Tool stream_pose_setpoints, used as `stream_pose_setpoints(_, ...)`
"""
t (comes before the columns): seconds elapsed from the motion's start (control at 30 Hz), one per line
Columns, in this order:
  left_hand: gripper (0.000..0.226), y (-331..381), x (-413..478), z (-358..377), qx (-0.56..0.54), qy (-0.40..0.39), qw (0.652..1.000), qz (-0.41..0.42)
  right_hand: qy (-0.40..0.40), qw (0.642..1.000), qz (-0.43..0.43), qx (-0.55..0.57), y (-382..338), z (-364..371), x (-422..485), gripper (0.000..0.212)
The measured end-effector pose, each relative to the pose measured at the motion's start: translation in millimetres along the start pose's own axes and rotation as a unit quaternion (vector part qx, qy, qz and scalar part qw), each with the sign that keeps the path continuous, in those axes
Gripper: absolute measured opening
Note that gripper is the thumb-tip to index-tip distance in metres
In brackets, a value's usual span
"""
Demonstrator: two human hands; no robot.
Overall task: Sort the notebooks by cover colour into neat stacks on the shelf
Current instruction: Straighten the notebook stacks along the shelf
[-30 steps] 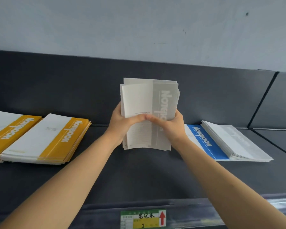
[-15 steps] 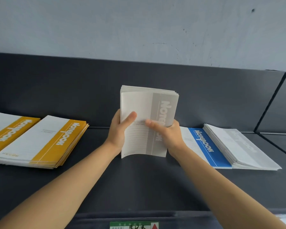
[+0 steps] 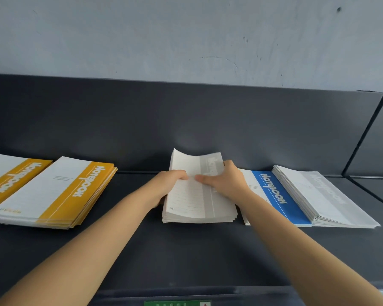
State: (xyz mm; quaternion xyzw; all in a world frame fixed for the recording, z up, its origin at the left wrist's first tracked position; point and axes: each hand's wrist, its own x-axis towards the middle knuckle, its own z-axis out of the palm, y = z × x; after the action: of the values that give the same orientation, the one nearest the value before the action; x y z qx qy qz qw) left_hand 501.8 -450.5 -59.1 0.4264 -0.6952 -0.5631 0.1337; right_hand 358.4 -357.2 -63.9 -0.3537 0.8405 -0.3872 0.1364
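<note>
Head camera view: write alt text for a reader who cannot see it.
The left hand and right hand grip the sides of a stack of grey notebooks on a dark shelf, its far end curling up. Two yellow stacks lie to its left; a blue notebook and another grey stack lie to its right.

Inspector: Vantage?
Surveyor: One head-worn wide-angle view, close before the shelf, facing forward and slightly down.
Inspector: Coverage?
Surveyor: Its deck fills the near half; back panel and wall the far half.
</note>
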Motion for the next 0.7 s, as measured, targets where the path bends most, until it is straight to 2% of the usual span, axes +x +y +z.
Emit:
stream_pose_setpoints(0.1, 0.031, 3.7, 1.2, 1.9, 0.041, 0.000, 0.999, -0.009, -0.014, 0.995, -0.011, -0.097, 4.1, 4.3, -0.1, 0.077)
stream_pose_setpoints(0.17, 0.022, 7.1, 1.8, 4.9, 0.051, -0.002, 0.999, -0.020, -0.021, 0.990, -0.031, -0.134, 3.3, 3.7, -0.1, 0.071)
stream_pose_setpoints(0.23, 0.014, 10.2, 2.4, 7.4, 0.056, -0.004, 0.998, -0.027, 0.012, 0.985, -0.062, -0.162, -0.8, -3.7, 3.1, 0.056)
stream_pose_setpoints(0.3, 0.021, 11.8, 3.6, 8.4, 0.058, -0.012, 0.998, -0.029, 0.056, 0.982, -0.076, -0.162, -4.6, -16.3, 10.6, 0.042)
stream_pose_setpoints(0.4, 0.028, 12.0, 3.3, 10.8, 0.060, -0.016, 0.998, -0.031, 0.053, 0.983, -0.061, -0.162, -2.8, -34.6, 20.1, 0.019)
stream_pose_setpoints(0.5, 0.029, 12.7, 3.2, 14.3, 0.060, -0.024, 0.997, -0.030, -0.009, 0.972, -0.027, -0.232, 13.0, -37.3, 26.9, 0.039)
stream_pose_setpoints(0.6, 0.024, 14.5, 2.1, 18.1, 0.066, -0.017, 0.997, -0.030, -0.045, 0.966, -0.011, -0.253, 27.8, -32.6, 29.0, 0.032)
stream_pose_setpoints(0.7, 0.033, 14.7, 7.2, 20.3, 0.095, -0.013, 0.995, -0.026, -0.031, 0.972, -0.019, -0.231, 32.9, -30.9, 28.8, 0.022)
